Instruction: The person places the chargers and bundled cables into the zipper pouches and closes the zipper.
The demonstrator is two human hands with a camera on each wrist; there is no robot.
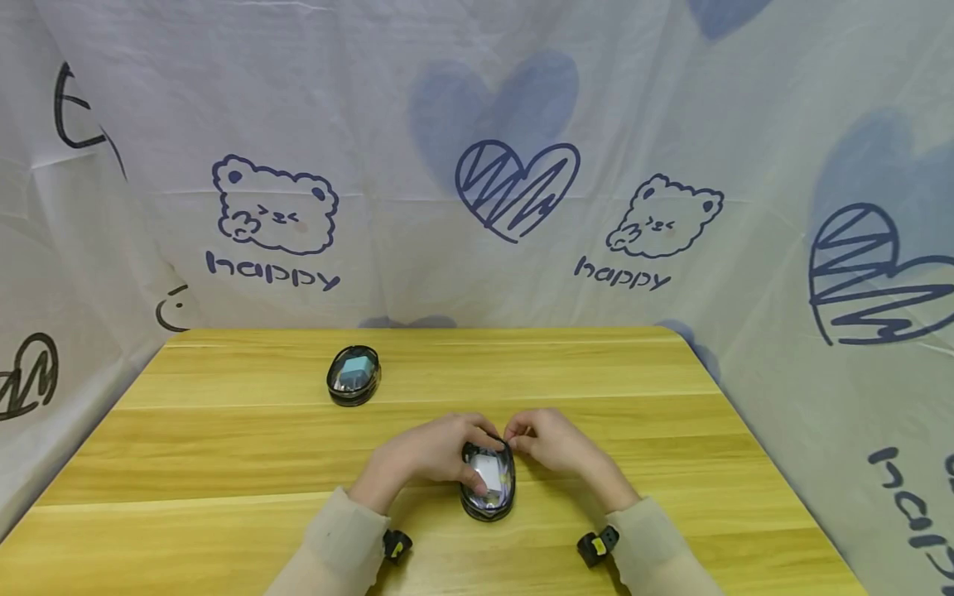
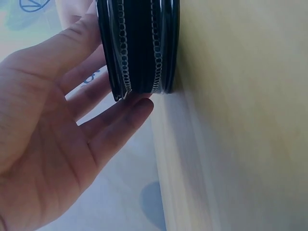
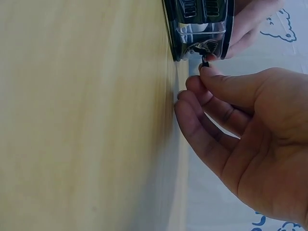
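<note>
A small oval zip case point(image 1: 493, 497) with a clear top and black edging stands on the table near the front, something white inside it. My left hand point(image 1: 443, 447) grips it from the left, thumb on the clear top and fingers round the far end. In the left wrist view, two chain-like lines run along the black side of the case point(image 2: 138, 48). My right hand point(image 1: 555, 444) is at the far right end of the case. Its thumb and forefinger pinch a small black zipper pull point(image 3: 205, 62), as the right wrist view shows.
A second oval case point(image 1: 354, 389) with a light blue block inside lies farther back on the left of the wooden table point(image 1: 224, 463). A pale curtain point(image 1: 402, 248) printed with hearts and bears hangs behind the table and at its sides.
</note>
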